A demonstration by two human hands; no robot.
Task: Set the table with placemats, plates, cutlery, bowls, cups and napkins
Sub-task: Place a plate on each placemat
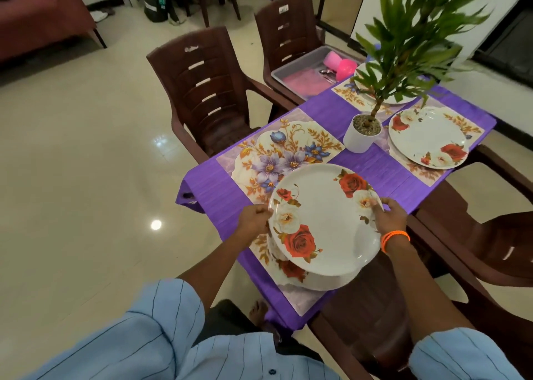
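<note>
I hold a white plate with red roses in the air over the near end of the table. My left hand grips its left rim and my right hand grips its right rim. Under it another rose plate lies on the near placemat. A bare floral placemat lies just beyond. A third rose plate rests on a placemat at the right, and a further plate shows behind the plant.
A potted plant in a white pot stands mid-table on the purple cloth. At the far end a grey tray holds pink cups, spoons and a pink cloth. Brown chairs surround the table.
</note>
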